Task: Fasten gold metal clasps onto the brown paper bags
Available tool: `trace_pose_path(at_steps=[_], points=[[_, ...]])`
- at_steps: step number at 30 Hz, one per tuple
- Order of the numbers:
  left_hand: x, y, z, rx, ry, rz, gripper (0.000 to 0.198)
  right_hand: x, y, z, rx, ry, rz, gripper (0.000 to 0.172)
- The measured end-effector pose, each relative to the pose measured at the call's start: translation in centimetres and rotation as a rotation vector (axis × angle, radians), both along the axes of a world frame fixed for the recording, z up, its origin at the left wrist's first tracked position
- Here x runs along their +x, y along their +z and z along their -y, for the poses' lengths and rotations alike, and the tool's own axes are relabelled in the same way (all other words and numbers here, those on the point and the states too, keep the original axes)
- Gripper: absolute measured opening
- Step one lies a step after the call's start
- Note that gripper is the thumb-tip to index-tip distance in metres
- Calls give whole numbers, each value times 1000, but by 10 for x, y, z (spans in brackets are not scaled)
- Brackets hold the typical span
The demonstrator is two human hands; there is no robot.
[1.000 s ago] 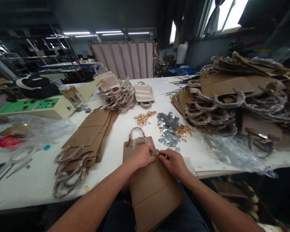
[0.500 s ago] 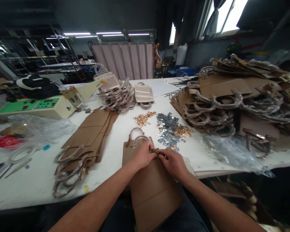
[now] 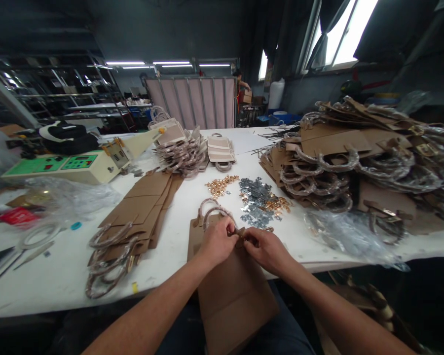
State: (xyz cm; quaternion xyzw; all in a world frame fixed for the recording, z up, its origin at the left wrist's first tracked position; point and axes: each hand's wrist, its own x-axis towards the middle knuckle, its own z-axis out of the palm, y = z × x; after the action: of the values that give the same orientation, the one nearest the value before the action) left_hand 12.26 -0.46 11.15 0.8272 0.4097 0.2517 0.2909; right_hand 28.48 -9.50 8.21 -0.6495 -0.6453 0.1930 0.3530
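1. Bag [image 3: 237,301], lower centre: plain brown.
2. Trousers [image 3: 292,330], bottom centre: dark blue.
3. Stack [image 3: 336,140], right: brown, gold fittings [image 3: 425,149].
4. Plates [image 3: 257,197], centre: grey; clips [image 3: 220,188] beside: gold.
5. Table [image 3: 177,241], across the middle: white.
6. Machine [image 3: 94,173], left: cream, green panels [image 3: 79,161].
7. Partition [image 3: 207,108], upper centre: pale pink, striped by grey bars [image 3: 214,101].
8. Cap [image 3: 76,226], lower left: bright blue.
9. Packet [image 3: 19,215], far left: red.

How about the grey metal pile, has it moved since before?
No. Against the white table and its separate gold pile, the grey metal pile keeps its place; only the view has shifted.
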Motion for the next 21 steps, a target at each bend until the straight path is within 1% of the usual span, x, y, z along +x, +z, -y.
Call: trace_pose_path(at_steps=[4, 7, 10, 15, 16, 18, 19, 20, 21], points=[[-1, 8, 10, 17, -1, 19, 26, 0, 14, 1, -8, 24, 16, 15], [-1, 13, 16, 31, -8, 20, 25, 2, 20, 1, -17, 31, 33, 12], [0, 17, 20, 63, -34, 24, 24, 4, 19, 0, -17, 32, -10, 13], [-3, 25, 19, 79, -95, 34, 25, 10, 15, -9, -43, 45, -217, 19], [-5, 27, 19, 77, -108, 34, 25, 13, 16, -11, -61, 39, -240, 25], [-9, 31, 18, 73, -124, 35, 27, 20, 23, -13, -95, 20, -221, 50], [-11, 32, 18, 74, -128, 35, 28, 24, 27, -14, -98, 5, -167, 62], [-13, 34, 18, 80, -132, 36, 29, 28, 32, -14, -83, -12, -95, 68], [-15, 36, 18, 91, -136, 42, 30, 32, 36, -14, -52, -19, -23, 65]])
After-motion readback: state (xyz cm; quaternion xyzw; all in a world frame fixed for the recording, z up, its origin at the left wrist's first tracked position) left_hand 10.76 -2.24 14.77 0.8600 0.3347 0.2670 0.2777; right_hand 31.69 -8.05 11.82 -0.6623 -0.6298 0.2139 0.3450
